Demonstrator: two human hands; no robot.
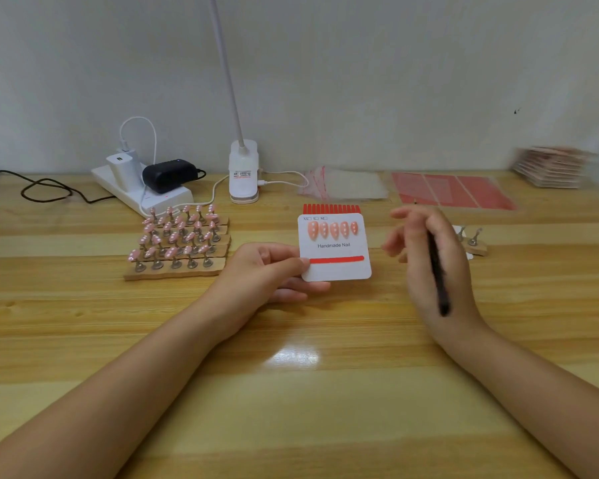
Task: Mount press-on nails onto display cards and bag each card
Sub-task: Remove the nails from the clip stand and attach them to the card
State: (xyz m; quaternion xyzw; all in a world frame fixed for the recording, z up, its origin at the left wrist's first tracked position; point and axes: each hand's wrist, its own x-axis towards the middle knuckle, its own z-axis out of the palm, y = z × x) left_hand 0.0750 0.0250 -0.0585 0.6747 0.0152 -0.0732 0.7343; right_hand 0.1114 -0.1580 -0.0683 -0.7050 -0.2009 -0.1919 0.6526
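My left hand (270, 271) grips the lower left corner of a white display card (339, 267) printed "Handmade Nail". Several pink nails (332, 229) sit in a row along its top, and a red strip (336, 259) runs across its lower half. My right hand (429, 261), blurred, hovers just right of the card and holds a thin black tool (438, 274). To the left, several wooden strips (177, 267) carry metal stands topped with pink nails (177, 236). Clear bags (343, 184) lie at the back.
Red adhesive sheets (453, 191) lie back right, beside a stack of cards (550, 167). A wooden strip with bare stands (472, 242) sits behind my right hand. A clip lamp (243, 174), power strip (142, 193) with chargers and cables line the wall.
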